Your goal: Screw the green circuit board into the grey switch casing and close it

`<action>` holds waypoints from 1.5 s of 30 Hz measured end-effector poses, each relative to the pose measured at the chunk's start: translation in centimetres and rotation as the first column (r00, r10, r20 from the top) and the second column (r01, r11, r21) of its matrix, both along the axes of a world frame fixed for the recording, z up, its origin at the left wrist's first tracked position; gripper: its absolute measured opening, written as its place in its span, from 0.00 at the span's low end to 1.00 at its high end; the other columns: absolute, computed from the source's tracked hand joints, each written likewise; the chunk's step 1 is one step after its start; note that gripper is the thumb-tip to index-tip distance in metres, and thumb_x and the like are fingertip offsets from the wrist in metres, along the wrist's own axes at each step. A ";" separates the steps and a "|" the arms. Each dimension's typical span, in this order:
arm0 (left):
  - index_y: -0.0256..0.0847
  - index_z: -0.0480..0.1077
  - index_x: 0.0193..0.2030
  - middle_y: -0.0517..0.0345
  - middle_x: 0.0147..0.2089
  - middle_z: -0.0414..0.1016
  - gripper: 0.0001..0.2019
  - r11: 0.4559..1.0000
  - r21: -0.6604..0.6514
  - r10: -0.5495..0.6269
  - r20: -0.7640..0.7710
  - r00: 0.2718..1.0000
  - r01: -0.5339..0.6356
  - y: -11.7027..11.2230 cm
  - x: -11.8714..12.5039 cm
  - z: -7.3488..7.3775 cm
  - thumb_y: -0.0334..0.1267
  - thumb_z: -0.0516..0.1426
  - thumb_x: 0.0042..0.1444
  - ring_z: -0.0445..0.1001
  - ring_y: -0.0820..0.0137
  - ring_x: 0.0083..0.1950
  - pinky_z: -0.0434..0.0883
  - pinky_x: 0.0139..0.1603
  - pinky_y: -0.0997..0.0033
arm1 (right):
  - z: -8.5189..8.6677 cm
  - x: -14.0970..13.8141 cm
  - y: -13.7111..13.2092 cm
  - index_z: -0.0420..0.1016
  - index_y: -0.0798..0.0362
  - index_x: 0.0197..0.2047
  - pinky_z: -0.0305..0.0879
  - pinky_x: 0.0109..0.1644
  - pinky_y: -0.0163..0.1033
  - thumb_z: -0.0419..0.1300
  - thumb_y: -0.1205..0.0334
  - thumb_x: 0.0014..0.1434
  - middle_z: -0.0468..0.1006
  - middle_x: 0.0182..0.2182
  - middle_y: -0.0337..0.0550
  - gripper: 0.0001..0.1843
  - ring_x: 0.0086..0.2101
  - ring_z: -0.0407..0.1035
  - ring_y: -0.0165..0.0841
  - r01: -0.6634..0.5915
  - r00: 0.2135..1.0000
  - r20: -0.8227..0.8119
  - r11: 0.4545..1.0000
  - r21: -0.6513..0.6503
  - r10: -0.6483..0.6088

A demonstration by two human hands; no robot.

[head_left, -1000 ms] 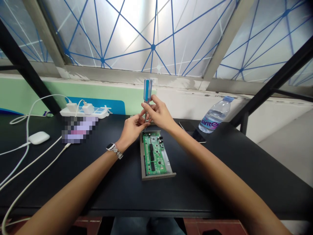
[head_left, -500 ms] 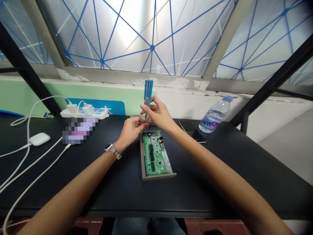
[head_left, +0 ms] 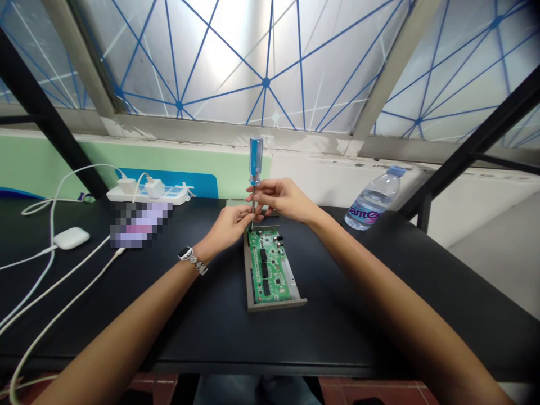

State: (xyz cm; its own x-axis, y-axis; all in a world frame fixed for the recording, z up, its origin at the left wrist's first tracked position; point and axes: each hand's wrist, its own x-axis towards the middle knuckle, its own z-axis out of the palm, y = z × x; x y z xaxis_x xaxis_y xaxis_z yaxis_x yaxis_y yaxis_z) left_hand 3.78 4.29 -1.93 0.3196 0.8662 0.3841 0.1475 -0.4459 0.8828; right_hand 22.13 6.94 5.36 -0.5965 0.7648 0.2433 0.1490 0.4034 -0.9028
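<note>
A screwdriver point(head_left: 255, 157) with a clear and blue handle stands upright over the far left corner of a green circuit board point(head_left: 276, 264). The board sits in a grey metal housing point(head_left: 248, 281) on the desk. My right hand point(head_left: 284, 198) is closed on the screwdriver's shaft just under the handle. Lower on the shaft, my left hand point(head_left: 232, 225) pinches with thumb and fingertips, close above the board's corner. The fingers hide part of the shaft, and whatever the tip touches is too small to make out. A watch point(head_left: 193, 259) is on my left wrist.
To the left on the black desk point(head_left: 202, 332) lie a power strip point(head_left: 169, 194) with chargers, a blurred-out phone-like item point(head_left: 141, 225), a white case point(head_left: 71, 238) and several white cables. A water bottle point(head_left: 373, 199) stands tilted-looking at the right, near the wall.
My right hand has slid down from the screwdriver's neck to its shaft, and the handle looks turned. My left hand keeps its pinch. The view has shifted slightly.
</note>
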 end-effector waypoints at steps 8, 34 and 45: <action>0.37 0.77 0.48 0.46 0.51 0.82 0.13 0.998 0.044 -0.040 -0.044 0.998 0.042 0.0 0.0 -0.1 0.40 0.54 0.67 0.80 0.58 0.55 0.72 0.62 0.53 | 0.0 -0.4 -0.2 0.79 0.60 0.43 0.70 0.27 0.33 0.65 0.59 0.58 0.84 0.34 0.49 0.14 0.27 0.76 0.30 0.040 0.999 -0.004 0.999 0.002 -0.040; 0.34 0.78 0.37 0.50 0.36 0.82 0.16 0.984 -0.087 0.175 0.239 0.955 -0.158 0.0 0.9 -0.3 0.46 0.70 0.49 0.81 0.62 0.40 0.76 0.45 0.63 | -3.3 -2.1 1.2 0.66 0.51 0.28 0.64 0.29 0.36 0.69 0.55 0.54 0.72 0.23 0.37 0.16 0.25 0.67 0.29 0.305 0.952 -0.063 0.920 0.247 -0.299; 0.36 0.76 0.39 0.47 0.43 0.83 0.11 0.999 -0.047 -0.004 0.143 0.990 0.011 0.3 0.4 -0.1 0.43 0.60 0.61 0.81 0.59 0.48 0.75 0.55 0.57 | -0.5 -0.6 0.2 0.74 0.56 0.51 0.73 0.29 0.35 0.66 0.58 0.58 0.80 0.47 0.49 0.18 0.27 0.74 0.27 -0.040 0.996 -0.079 0.996 -0.080 0.034</action>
